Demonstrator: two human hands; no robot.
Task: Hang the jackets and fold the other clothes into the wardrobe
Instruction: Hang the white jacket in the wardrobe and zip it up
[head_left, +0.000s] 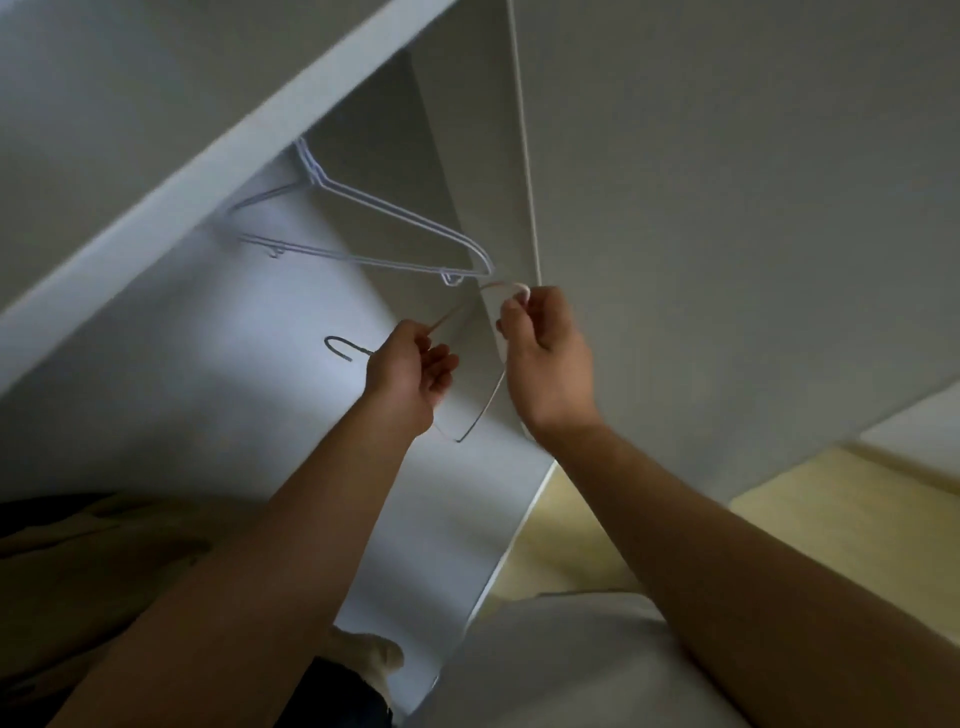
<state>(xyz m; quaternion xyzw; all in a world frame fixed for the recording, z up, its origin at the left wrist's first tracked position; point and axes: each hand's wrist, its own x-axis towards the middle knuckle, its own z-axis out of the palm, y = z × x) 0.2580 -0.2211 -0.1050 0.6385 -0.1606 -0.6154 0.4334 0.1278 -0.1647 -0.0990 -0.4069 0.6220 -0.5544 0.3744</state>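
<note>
While the left hand (410, 364) and right hand (545, 358) pinch the wire hanger (506, 283), keep it level, clear of the white hangers (402, 216) at eleven o'clock.

Had the held hanger (452, 310) out in front of the open wardrobe (182, 395), left hand (408, 371) on its left arm, right hand (545, 353) at its upper right corner. Spotted the empty hangers (363, 228) just above and left of it, deeper inside. Saw the door panel (727, 234) right of it, heaped clothes (88, 571) well below-left, floor (566, 540) below-right.
</note>
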